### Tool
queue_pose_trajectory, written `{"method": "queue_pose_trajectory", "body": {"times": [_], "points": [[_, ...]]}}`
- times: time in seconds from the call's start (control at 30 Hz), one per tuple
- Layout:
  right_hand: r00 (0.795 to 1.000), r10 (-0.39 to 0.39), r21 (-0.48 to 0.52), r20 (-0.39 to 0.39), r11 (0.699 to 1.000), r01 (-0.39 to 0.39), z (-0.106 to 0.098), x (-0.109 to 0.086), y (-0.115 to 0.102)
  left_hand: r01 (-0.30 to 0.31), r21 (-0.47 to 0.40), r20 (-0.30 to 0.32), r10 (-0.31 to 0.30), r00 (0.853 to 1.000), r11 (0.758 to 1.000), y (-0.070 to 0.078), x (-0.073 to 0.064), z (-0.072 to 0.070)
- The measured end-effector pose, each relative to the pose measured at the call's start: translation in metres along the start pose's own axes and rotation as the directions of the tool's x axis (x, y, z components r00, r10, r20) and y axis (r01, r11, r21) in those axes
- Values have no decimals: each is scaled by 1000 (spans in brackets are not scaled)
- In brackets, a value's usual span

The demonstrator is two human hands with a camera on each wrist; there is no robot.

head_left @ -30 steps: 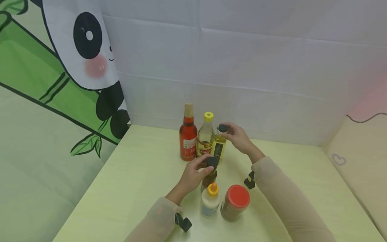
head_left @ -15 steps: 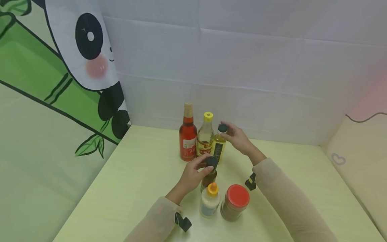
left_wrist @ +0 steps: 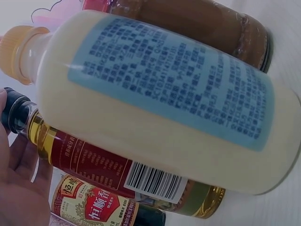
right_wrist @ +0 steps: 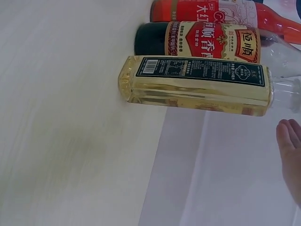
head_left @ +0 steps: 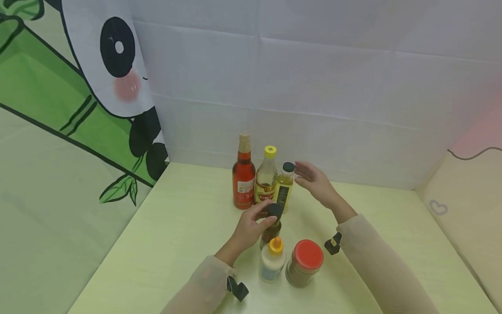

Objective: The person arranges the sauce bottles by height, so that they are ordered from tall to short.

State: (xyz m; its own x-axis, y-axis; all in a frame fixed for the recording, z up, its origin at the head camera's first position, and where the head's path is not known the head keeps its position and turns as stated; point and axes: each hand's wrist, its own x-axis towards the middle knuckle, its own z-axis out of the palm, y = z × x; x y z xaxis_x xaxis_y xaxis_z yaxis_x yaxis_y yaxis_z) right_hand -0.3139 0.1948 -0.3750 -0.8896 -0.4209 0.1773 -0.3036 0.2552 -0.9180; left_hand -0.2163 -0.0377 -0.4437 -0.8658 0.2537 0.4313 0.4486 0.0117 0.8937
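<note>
My left hand point(head_left: 248, 227) pinches the black cap of a small oil bottle point(left_wrist: 89, 157), which has a red label and amber contents. That bottle stands upright behind a white squeeze bottle point(head_left: 271, 265) with a yellow-orange nozzle, partly hidden by it in the head view. Just right of a pale yellow oil bottle point(head_left: 284, 192) with a dark green cap, my right hand point(head_left: 317, 185) holds nothing; its fingers are fairly straight and near the cap. In the right wrist view, fingertips point(right_wrist: 284, 134) show beside the neck of this bottle point(right_wrist: 197, 87).
Left of the pale oil bottle stand a yellow-capped vinegar bottle point(head_left: 266, 176) and a tall red bottle point(head_left: 244, 183), in a row near the back wall point(head_left: 333, 87). A red-lidded jar point(head_left: 309, 255) with brown contents is beside the squeeze bottle on the pale table point(head_left: 176, 244).
My right hand has let go of the pale oil bottle's cap and drawn back slightly to the right, fingers straightening. The left hand stays on its cap.
</note>
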Motion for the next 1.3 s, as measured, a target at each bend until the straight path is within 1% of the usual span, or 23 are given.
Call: {"method": "queue_pose_trajectory", "body": {"times": [0.17,0.4,0.6,0.9,1.07,1.3], "points": [[1000,-2,-18,-1,1000,2,-2,-9,0,2,3,-7,-2,1000,1000,0,-1,0],[1000,25,31,-14,999,-24,-5,-25,-3,-1,-2,-12,1,1000,1000,-1,-1,1],[999,36,35,-22,999,-35,-7,-38,-3,1,-11,-14,-1,1000,1000,-2,1,4],[999,40,21,-16,999,-39,-12,-49,-2,20,-9,-9,-20,1000,1000,2,1,6],[999,45,12,-16,999,-45,-10,-54,-6,23,-6,-9,-23,1000,1000,5,1,6],[998,57,19,-11,998,-57,-7,-61,-10,18,-6,-12,-18,1000,1000,3,1,6]]}}
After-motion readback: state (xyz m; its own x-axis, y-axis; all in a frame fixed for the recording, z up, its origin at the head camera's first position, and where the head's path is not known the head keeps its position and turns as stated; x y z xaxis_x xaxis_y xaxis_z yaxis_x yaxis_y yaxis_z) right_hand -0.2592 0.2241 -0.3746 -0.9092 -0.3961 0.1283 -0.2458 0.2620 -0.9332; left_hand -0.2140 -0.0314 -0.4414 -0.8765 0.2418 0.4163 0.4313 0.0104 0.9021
